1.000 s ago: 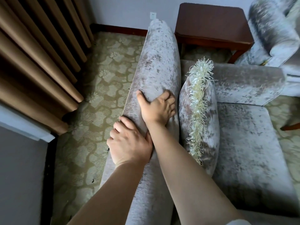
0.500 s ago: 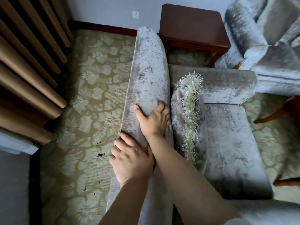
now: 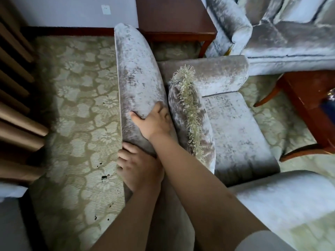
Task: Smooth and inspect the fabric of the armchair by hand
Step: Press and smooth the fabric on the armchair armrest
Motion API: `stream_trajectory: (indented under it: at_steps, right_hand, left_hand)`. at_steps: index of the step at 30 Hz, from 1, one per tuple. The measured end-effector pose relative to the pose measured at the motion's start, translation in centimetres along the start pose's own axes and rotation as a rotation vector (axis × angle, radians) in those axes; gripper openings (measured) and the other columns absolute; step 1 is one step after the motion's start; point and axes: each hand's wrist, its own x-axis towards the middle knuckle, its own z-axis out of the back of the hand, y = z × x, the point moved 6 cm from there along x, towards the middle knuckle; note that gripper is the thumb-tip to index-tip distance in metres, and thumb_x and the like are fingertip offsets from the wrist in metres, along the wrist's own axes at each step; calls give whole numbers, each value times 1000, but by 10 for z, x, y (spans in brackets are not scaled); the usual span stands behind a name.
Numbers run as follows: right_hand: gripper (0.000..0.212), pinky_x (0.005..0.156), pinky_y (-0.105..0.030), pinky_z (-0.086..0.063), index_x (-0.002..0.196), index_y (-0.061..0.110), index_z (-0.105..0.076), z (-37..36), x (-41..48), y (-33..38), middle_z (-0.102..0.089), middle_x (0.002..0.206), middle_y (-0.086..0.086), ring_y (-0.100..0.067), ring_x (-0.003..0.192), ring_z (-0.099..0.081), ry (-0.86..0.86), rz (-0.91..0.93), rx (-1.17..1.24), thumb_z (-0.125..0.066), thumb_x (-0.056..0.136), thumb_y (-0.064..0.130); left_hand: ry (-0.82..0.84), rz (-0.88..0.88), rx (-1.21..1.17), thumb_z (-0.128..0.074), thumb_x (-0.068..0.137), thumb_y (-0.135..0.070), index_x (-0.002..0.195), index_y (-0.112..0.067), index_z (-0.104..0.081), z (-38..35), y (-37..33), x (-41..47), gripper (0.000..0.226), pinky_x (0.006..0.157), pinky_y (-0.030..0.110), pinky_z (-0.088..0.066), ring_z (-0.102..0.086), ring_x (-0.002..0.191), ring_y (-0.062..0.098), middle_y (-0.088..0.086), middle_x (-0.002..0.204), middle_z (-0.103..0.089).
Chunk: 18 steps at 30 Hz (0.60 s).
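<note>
Far left, by the window side: brown curtain [image 3: 16,105] folds hang down to the carpet [image 3: 76,105], which has a pale flower pattern and a few dark specks [image 3: 104,177] close to the chair's back.
Wall at top: a white socket [image 3: 106,9] sits above the dark skirting.
Armchair [image 3: 233,124]: grey crushed velvet, seen from behind and above, standing on the carpet in the middle of the view.
Backrest [image 3: 137,73]: its rounded top runs from the near edge away toward the wall.
Left hand [image 3: 139,169]: on the backrest top, nearer the camera. The fingers curl over the outer edge, so the grip is clenched on the fabric there.
Right hand [image 3: 154,122]: farther along the same top, its forearm crossing over the left wrist. The thumb spreads onto the outer side and the fingers go down the seat-facing side, so the grip grasps the backrest. The fingertips are hidden.
Cushion [image 3: 206,136]: stands on edge against the front of the backrest, just beside the right hand, with a pale fringe [image 3: 188,109] along its upper edge.
Beyond the far armrest [image 3: 213,73]: a dark wooden table [image 3: 172,15] against the wall.
Upper right: a second upholstered seat [image 3: 290,37] in the same fabric.
Far right: a reddish table [image 3: 308,95] with curved legs. A dark blue item at its edge is too cropped to identify.
</note>
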Motion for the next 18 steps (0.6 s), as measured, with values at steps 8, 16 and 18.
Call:
stream_trajectory:
  at_steps: [8,16,18]
  right_hand:
    - [106,107,-52,-28,149,10,-8,8,-1,-1,-25,147,-17,-38,134,-28,149,32,-80,-51,76,74]
    - [113,114,-58,-14,147,4,15,0,17,3,2,157,-24,-46,141,-9,287,73,-259,-34,79,80]
    - [114,113,-61,-11,147,6,16,-4,19,1,6,157,-23,-48,140,-7,305,61,-248,-34,78,81]
  left_hand:
    - [-71,86,166,-10,62,-73,132,8,-24,-3,-3,0,108,76,44,-40,-49,95,38,24,112,-46]
    - [-143,100,289,-23,64,-82,130,4,-28,-7,-1,3,108,68,39,-40,-52,86,34,20,105,-50]
    - [-149,106,296,-21,64,-82,132,4,-26,-8,0,1,110,66,38,-38,-52,86,34,19,106,-50]
